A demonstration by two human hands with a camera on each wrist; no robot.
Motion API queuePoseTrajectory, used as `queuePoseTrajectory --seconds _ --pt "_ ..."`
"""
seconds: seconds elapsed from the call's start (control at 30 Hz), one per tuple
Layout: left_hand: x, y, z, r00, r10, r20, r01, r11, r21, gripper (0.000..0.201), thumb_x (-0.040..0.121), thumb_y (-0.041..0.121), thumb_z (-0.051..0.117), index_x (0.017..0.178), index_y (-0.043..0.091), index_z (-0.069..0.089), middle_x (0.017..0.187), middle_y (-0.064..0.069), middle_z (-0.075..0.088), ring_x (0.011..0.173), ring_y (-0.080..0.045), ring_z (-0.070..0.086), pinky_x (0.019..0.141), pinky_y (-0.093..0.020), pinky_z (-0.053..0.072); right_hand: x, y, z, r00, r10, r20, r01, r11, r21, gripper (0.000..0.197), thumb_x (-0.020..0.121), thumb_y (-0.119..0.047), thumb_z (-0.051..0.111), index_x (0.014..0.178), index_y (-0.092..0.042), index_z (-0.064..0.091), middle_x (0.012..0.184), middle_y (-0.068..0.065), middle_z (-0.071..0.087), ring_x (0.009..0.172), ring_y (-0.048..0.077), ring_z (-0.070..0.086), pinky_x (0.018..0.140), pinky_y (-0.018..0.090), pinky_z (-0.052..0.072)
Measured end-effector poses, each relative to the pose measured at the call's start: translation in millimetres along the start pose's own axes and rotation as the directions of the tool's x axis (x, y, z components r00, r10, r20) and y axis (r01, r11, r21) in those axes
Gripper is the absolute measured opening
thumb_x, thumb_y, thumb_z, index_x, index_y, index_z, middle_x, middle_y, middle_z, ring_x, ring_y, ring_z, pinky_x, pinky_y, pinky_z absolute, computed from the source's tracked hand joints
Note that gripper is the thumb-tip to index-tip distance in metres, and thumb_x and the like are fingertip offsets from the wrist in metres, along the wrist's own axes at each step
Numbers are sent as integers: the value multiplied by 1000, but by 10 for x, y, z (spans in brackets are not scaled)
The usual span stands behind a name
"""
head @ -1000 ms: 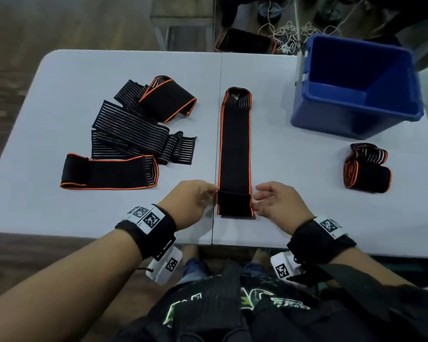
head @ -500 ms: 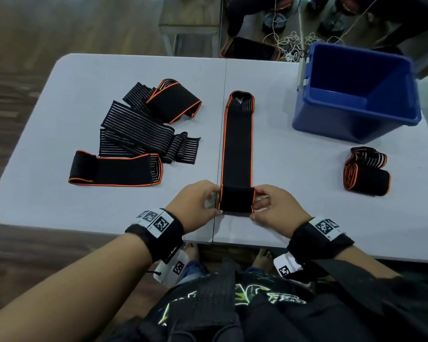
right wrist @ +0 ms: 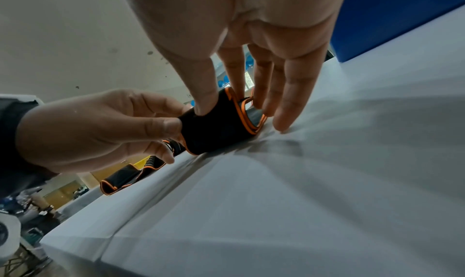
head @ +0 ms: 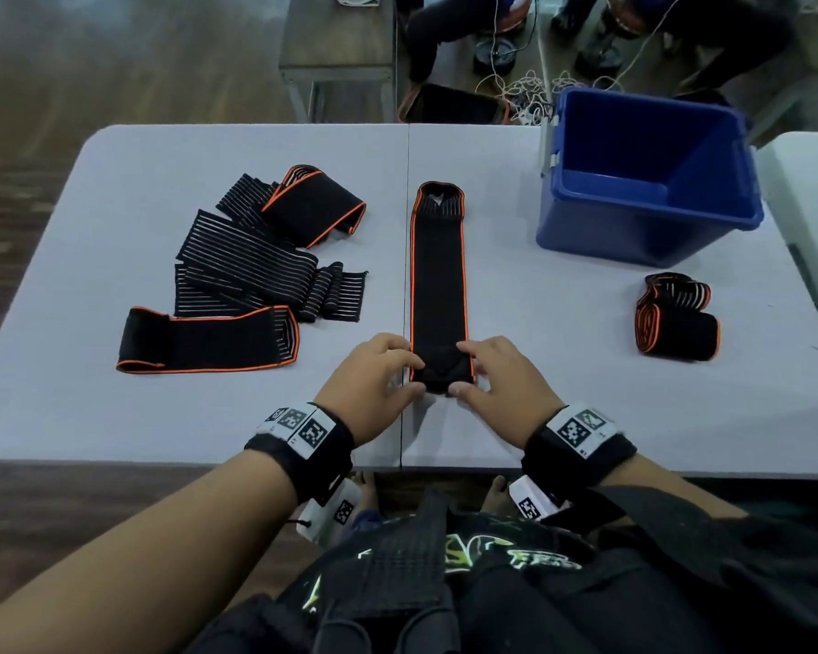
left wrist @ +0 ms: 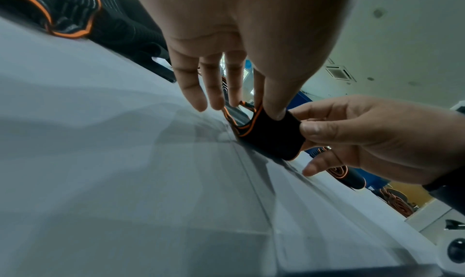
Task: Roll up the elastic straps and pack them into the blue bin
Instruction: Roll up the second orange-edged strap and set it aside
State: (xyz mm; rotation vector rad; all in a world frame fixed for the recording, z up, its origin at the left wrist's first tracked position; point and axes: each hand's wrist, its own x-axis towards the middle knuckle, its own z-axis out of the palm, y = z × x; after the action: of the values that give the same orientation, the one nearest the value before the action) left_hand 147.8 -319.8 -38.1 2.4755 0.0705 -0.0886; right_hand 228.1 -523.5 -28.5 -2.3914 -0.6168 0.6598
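A long black strap with orange edging (head: 438,271) lies flat down the middle of the white table (head: 563,408), its near end turned over into a small roll (head: 440,370) (left wrist: 270,138) (right wrist: 214,130). My left hand (head: 374,380) (left wrist: 241,72) pinches the roll's left end between thumb and fingers. My right hand (head: 497,380) (right wrist: 251,62) pinches the right end the same way. The blue bin (head: 648,177) stands at the far right, with nothing showing inside. One rolled strap (head: 676,318) lies in front of it.
A heap of loose black straps (head: 256,271), some striped, some orange-edged, covers the left half of the table. Cables and a dark box lie on the floor beyond the far edge. A second white surface (head: 813,191) adjoins at the right.
The strap's near end has been turned over further and the roll has travelled away from me up the strap. Both hands moved forward with it.
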Motion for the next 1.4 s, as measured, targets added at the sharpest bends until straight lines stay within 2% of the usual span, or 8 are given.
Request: queuePoseTrajectory --seconds 0.2,0.43,0.63,0.73,0.93,1.17,1.3,1.4 --pt "112 7 41 998 -56 35 55 998 35 24 98 33 59 109 19 75 118 1 63 112 -17 56 100 -33 45 93 13 52 998 45 -34 -47 997 -59 41 93 -37 64 129 -18 64 121 -2 49 114 16 51 104 28 41" --pt "250 27 62 987 -159 0 159 987 23 17 95 35 64 101 23 74 109 3 63 105 -16 56 94 -31 45 178 -99 -103 1000 18 6 -17 997 -78 24 98 -30 57 95 -19 78 92 1 63 89 18 61 77 29 46" --pt "318 57 109 994 -103 -42 108 983 151 19 93 33 65 110 25 63 109 6 59 103 -19 49 89 -31 44 355 -119 -35 993 110 33 -105 986 -128 10 95 -27 62 101 -19 60 104 1 48 90 22 56 80 30 44" --pt "318 89 116 999 30 -37 -19 966 259 7 88 21 67 95 21 66 100 1 62 89 -26 51 74 -42 51 403 -170 -54 995 79 65 -61 969 -239 11 96 -25 60 102 -17 56 105 4 47 88 27 55 81 37 49" --pt "291 110 163 993 110 38 -117 930 348 22 67 0 72 75 15 58 78 -3 57 67 -27 48 53 -40 46 389 -257 -51 977 -50 209 135 899 -417 4 94 -16 56 97 -16 54 94 3 42 75 28 53 67 35 43" --pt "142 -2 233 987 143 77 -161 921 355 12 76 5 65 85 10 71 99 -6 66 71 -30 55 58 -43 53 261 -113 16 967 -130 220 231 815 -531 17 92 -11 51 102 -13 65 104 8 51 67 29 53 61 37 44" --pt "76 7 204 985 149 84 -170 912 374 31 81 22 46 91 15 74 111 -4 67 83 -30 57 59 -41 54 159 -45 54 969 -170 180 243 795 -556 25 88 -21 65 111 -12 65 127 13 52 95 34 55 78 44 54" --pt "70 -22 138 985 150 87 -172 915 365 22 82 24 64 100 18 76 122 -4 68 83 -32 60 61 -42 55 163 -10 39 969 -145 203 237 787 -569 37 87 -20 68 123 -16 58 131 11 51 102 33 53 85 43 53"
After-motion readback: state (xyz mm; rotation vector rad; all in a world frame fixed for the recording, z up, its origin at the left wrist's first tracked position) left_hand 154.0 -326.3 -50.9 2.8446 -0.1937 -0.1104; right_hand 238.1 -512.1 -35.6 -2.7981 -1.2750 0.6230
